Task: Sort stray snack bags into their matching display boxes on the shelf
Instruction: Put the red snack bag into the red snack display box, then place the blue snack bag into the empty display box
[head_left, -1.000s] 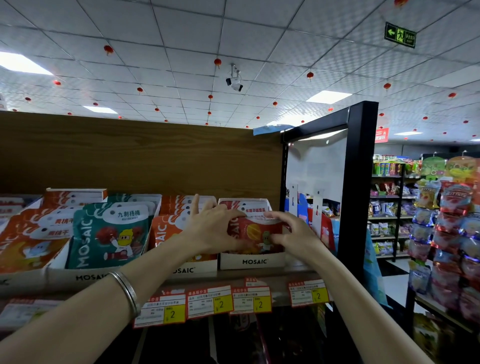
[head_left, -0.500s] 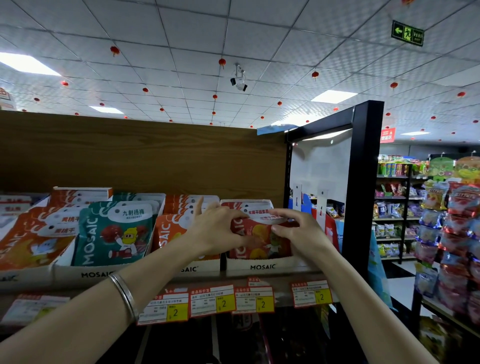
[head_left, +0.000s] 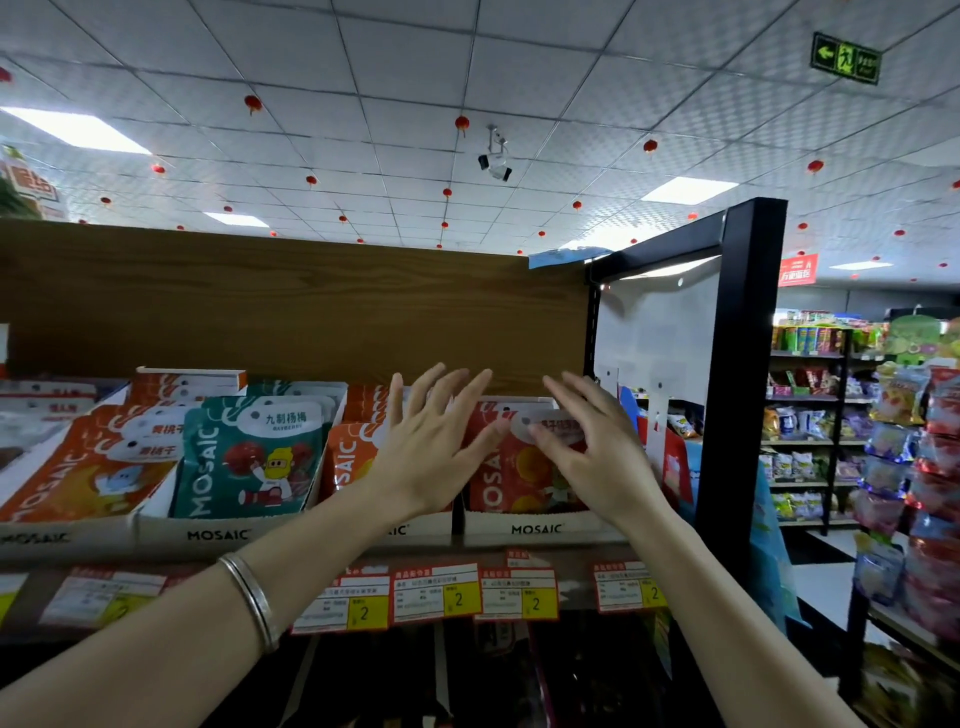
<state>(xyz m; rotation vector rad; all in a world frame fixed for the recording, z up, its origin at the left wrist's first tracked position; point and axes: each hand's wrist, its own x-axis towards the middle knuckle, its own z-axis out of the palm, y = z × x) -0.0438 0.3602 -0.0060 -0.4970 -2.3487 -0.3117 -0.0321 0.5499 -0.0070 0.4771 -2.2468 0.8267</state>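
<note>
A red snack bag (head_left: 519, 473) with orange fruit on it stands in the rightmost white MOSAIC display box (head_left: 535, 529) on the shelf. My left hand (head_left: 436, 447) hovers just left of the bag, fingers spread, holding nothing. My right hand (head_left: 592, 447) is just right of it, fingers apart, with its fingertips close to the bag's white label. To the left stand an orange bag box (head_left: 348, 457), a box with a teal bag (head_left: 249, 457), and a box of orange bags (head_left: 93, 467).
A wooden back panel (head_left: 291, 312) rises behind the boxes. A black frame post (head_left: 737, 389) closes the shelf on the right. Yellow price tags (head_left: 441, 597) line the shelf edge. An aisle with hanging snack packs (head_left: 924, 467) lies further right.
Both hands were pinching the red bag as it went into the rightmost box; now they have let go and opened, fingers spread on either side of it.
</note>
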